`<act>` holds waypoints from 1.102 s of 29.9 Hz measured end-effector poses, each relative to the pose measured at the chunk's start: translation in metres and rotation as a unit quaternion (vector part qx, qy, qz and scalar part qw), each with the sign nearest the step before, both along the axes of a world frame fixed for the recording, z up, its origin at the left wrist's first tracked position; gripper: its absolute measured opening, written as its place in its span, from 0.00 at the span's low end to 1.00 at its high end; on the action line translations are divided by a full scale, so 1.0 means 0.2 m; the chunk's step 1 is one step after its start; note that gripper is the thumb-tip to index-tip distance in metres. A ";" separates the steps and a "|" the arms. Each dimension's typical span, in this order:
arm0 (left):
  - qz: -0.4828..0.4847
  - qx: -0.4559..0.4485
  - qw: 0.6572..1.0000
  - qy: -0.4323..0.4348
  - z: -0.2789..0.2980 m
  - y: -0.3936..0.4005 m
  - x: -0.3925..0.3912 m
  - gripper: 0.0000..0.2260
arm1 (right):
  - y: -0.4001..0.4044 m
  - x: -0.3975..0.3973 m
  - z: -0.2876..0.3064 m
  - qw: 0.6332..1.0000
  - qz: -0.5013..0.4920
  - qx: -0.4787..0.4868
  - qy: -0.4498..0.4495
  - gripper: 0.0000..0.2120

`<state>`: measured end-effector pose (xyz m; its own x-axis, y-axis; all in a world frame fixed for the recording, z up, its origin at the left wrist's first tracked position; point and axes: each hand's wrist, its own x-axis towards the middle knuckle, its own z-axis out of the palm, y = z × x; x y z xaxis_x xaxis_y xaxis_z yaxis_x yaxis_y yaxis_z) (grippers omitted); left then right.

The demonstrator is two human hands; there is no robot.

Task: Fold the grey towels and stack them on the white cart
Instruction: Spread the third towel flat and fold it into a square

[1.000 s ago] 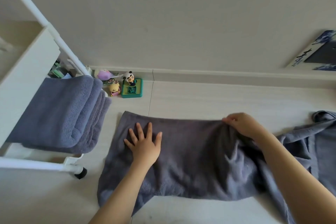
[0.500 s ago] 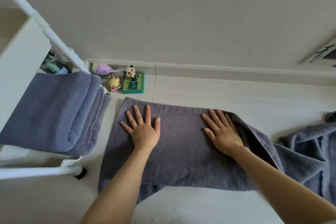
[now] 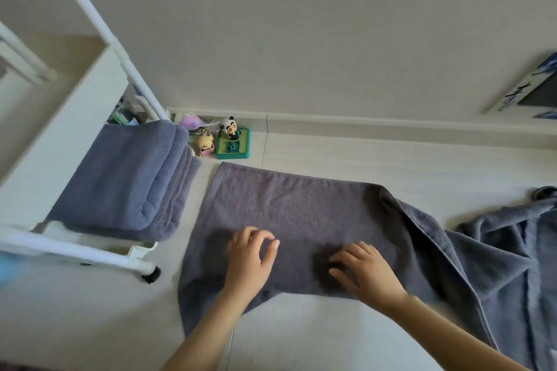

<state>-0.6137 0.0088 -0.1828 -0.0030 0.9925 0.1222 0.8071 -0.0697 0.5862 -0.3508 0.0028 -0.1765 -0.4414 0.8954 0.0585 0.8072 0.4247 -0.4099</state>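
Note:
A grey towel (image 3: 301, 208) lies spread on the pale floor, its right part folded over and trailing off to the right. My left hand (image 3: 248, 259) hovers over or touches its near middle with fingers loosely bent. My right hand (image 3: 363, 271) rests on the towel beside it, fingers spread and slightly bent. Neither hand grips the cloth. A stack of folded grey towels (image 3: 129, 181) sits on the lower shelf of the white cart (image 3: 75, 129) at the left. Another rumpled grey towel (image 3: 512, 250) lies at the right.
Small toy figures and a green box (image 3: 232, 146) stand against the baseboard behind the towel. The cart's black wheel (image 3: 150, 274) is near the towel's left edge. A dark printed board (image 3: 530, 90) leans on the wall at the right.
Both hands have slid from the towel's far part toward its near edge and come closer together. Their fingers, flat before, are now loosely bent. Earlier the right hand let go of the towel's edge.

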 end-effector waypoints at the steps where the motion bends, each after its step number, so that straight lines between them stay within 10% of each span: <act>1: -0.031 0.002 0.999 -0.019 -0.01 -0.07 -0.01 0.10 | -0.05 0.02 0.00 1.000 -0.003 -0.012 -0.003 0.19; 10: -0.127 -0.083 0.988 -0.024 -0.07 -0.25 -0.10 0.25 | -0.22 0.23 -0.07 0.998 -0.032 -0.015 -0.059 0.26; 16: -0.066 -0.097 0.992 -0.054 -0.03 -0.20 -0.09 0.14 | -0.15 0.19 0.03 0.997 -0.071 -0.016 -0.017 0.07; 21: -0.078 -0.239 0.964 -0.085 0.22 -0.04 -0.07 0.05 | 0.07 0.20 0.27 0.970 -0.085 -0.218 -0.065 0.07; 26: 0.006 -0.010 0.999 0.041 0.22 0.01 0.06 0.09 | 0.17 0.01 0.28 0.973 -0.219 0.037 -0.060 0.09; 33: -0.099 -0.134 0.985 0.042 -0.02 -0.23 0.11 0.16 | 0.06 0.01 0.10 0.990 -0.124 -0.072 0.002 0.16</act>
